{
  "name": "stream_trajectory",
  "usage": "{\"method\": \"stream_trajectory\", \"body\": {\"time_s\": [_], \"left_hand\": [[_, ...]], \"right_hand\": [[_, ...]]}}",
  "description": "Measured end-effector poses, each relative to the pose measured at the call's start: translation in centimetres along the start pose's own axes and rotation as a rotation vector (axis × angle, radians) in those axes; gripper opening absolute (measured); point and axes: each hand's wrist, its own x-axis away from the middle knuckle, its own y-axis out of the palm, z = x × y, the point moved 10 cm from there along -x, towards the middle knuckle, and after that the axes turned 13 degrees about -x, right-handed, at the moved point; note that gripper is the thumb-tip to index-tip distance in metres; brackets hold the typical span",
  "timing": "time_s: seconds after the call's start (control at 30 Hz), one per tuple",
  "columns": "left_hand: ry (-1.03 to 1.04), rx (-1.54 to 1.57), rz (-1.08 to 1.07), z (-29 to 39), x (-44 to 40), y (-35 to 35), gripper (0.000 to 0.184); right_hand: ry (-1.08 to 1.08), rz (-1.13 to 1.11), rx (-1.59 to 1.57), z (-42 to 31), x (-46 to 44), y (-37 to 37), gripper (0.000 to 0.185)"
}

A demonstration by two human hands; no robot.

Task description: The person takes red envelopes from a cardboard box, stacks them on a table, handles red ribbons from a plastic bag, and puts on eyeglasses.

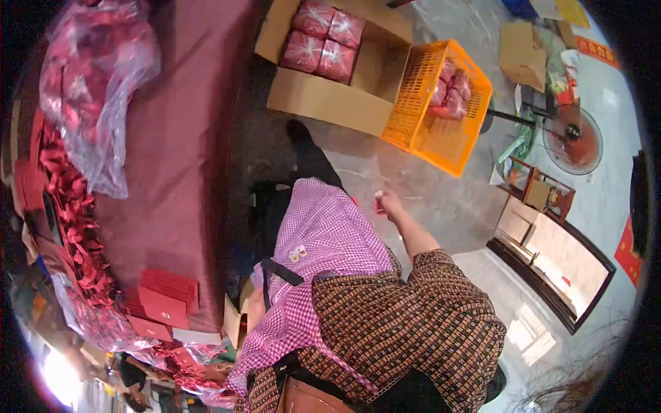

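My right hand (387, 205) is held out over the floor, beside the pink checked apron (330, 230) on my lap. Its fingers are curled closed, and what they hold, if anything, is too small to make out. Low by the table edge, my left hand (255, 306) shows only in part, close to an open cardboard box (233, 322). Its fingers are hidden. Nearby on the table lies a stack of red envelopes (164, 304).
A large cardboard box (330, 103) holds pink wrapped packs (323, 41). Against it stands an orange crate (441, 148) with more packs. A fan (573, 138) and a framed panel (551, 268) are at right. Plastic-wrapped red goods (96, 89) line the red-covered table (158, 172).
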Motion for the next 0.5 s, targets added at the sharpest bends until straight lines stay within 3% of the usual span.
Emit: {"method": "stream_trajectory", "body": {"time_s": [0.03,0.07,0.13,0.2,0.23,0.27,0.3,0.37,0.4,0.5], "left_hand": [[-0.089,-0.082,-0.072,-4.1,-12.0,1.4,0.025],[-0.177,-0.165,-0.139,-0.9,-2.2,2.4,0.026],[-0.322,-0.334,-0.224,0.6,-3.0,5.9,0.026],[-0.434,-0.521,-0.234,3.6,-5.3,6.4,0.027],[-0.479,-0.609,-0.209,4.3,-7.8,7.8,0.027],[-0.533,-0.695,-0.178,5.6,-9.6,9.1,0.028],[-0.595,-0.772,-0.143,7.0,-10.5,10.4,0.028],[-0.598,-0.717,-0.167,5.4,-9.8,9.2,0.031],[-0.958,-0.553,0.035,2.5,-5.9,5.1,0.033],[-0.885,-0.675,0.059,5.2,-8.5,8.6,0.032]], "right_hand": [[0.003,0.051,0.088,0.7,-0.4,-1.9,0.011],[0.017,0.040,0.077,3.1,-2.1,-3.7,0.011],[-0.012,-0.038,0.143,6.9,-6.5,-5.1,0.015],[-0.073,0.079,0.195,1.1,0.8,-2.4,0.016],[-0.115,-0.024,0.344,1.0,-1.1,-2.4,0.021],[-0.163,-0.117,-0.080,3.2,-4.4,-3.8,0.023],[-0.239,-0.187,0.050,1.5,-4.6,-3.9,0.022],[-0.133,-0.173,-0.091,0.0,-3.5,-3.2,0.017],[-0.092,-0.168,-0.134,1.2,-3.7,-2.5,0.017],[-0.115,-0.106,-0.167,-7.0,-2.9,-2.4,0.018]]}}
